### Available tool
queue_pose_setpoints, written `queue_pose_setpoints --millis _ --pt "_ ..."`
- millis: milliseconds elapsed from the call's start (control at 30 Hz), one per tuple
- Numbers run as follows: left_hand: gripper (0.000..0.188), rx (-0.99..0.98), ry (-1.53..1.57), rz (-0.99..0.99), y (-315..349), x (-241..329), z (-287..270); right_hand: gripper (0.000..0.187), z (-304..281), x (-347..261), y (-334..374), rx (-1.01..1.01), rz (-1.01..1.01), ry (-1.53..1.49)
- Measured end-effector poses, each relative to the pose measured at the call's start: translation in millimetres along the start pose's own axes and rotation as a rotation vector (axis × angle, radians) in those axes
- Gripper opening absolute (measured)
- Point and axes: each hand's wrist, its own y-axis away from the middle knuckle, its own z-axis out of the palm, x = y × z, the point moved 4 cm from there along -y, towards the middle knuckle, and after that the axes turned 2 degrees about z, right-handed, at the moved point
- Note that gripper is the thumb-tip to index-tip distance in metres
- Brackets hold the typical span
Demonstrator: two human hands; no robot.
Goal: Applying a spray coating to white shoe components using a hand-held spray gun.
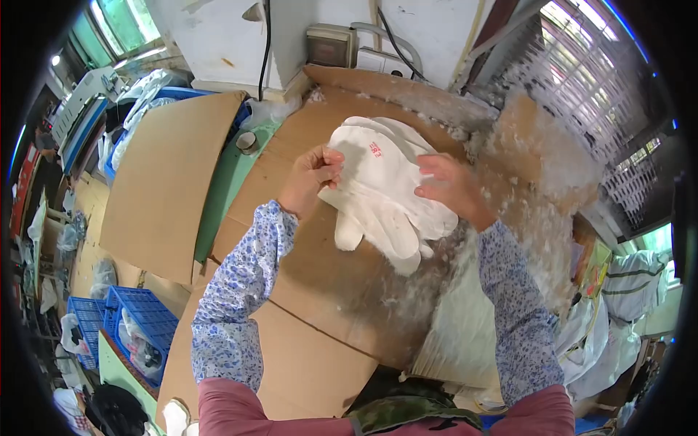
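Note:
A small pile of white cloth gloves [382, 178] lies on brown cardboard [327, 291] in front of me, with red print on the top glove. Their fingers point toward me and overlap. At the left edge of the pile my left hand [316, 180] is closed in a pinch, with the edge of a white glove at its fingertips. Over the right side, my right hand [454, 189] rests its slightly blurred fingers on or just above the cloth, the fingers a little apart. Patterned blue-and-white sleeves cover both my forearms.
A large cardboard sheet [167, 189] stands at the left beside a green surface with a small roll [247, 142]. Blue plastic crates [142, 334] sit lower left. White fluff [531, 160] coats the right side, below a mesh window. Electrical boxes [331, 47] hang at the back.

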Motion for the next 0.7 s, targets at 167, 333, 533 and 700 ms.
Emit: queue_pose_setpoints --millis 167,333,533,700 --pt "0.017 -0.092 -0.038 -0.216 5.0 8.4 -16.5 0.027 29.9 -3.6 64.2 0.01 0.15 -0.432" --pt "0.024 0.082 -0.33 0.071 -6.9 6.6 -19.6 0.022 45.0 5.3 158.6 0.049 0.327 -0.56" --pt "0.024 0.167 -1.147 0.554 -61.7 -4.0 -38.2 0.019 50.3 22.3 263.4 0.148 0.572 -0.62" --pt "0.046 -0.113 -1.449 0.428 -121.6 -45.3 -50.5 0.019 34.7 29.0 341.1 0.224 0.776 -0.495"
